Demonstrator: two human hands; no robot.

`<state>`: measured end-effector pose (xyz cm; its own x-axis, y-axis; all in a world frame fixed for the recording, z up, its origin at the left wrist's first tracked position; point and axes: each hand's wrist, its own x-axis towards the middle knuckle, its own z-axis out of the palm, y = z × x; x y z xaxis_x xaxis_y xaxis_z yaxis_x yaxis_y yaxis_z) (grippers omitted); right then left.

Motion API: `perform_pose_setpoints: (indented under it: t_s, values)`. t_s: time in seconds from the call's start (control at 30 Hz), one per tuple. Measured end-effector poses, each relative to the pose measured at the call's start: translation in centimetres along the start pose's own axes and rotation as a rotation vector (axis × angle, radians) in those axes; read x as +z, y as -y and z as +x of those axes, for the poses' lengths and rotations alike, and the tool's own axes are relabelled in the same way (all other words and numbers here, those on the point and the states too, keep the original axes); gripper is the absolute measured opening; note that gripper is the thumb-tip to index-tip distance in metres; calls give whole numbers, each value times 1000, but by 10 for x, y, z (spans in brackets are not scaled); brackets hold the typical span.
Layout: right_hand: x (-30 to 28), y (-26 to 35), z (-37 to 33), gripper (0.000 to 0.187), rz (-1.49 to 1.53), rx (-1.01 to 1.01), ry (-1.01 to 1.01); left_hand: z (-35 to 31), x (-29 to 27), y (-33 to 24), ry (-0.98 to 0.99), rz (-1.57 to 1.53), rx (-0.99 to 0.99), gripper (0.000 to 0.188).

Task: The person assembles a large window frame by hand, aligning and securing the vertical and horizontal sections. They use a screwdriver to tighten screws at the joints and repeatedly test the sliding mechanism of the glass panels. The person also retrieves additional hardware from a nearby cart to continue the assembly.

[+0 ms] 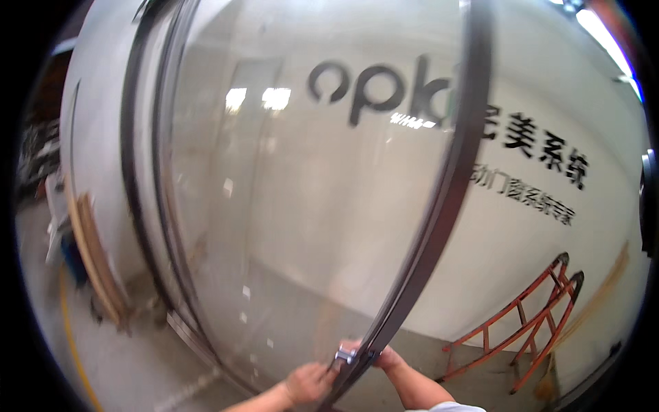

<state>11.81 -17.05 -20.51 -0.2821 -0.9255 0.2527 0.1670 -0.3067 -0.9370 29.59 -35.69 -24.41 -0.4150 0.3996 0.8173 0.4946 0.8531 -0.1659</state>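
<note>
A person's curled left hand [307,382] meets a small silver metal handle [345,356] low on a dark brown metal door frame [446,199]; whether it pinches, I cannot tell. The right hand [388,358] is at the frame's other side, its grip partly hidden. The frame holds a clear glass pane [295,206]. Beyond, an orange-red metal ladder [519,323] stands by a white wall [439,275].

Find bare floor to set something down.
Bare floor shows between the yellow line, planks and door. Crowded: the door's edge, with left hand, right hand and silver fitting; and right, around the ladder.
</note>
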Motion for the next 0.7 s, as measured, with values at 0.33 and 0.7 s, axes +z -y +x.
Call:
perform_pose_setpoints:
  t_s: [0.33,0.7]
  values:
    - [81,237,61,92,-264,-457,-3,2,2,-16,-133,-51,-33,27]
    - [106,258,69,83,-304,-517,59,-3,11,-33,-151,-211,-156,24]
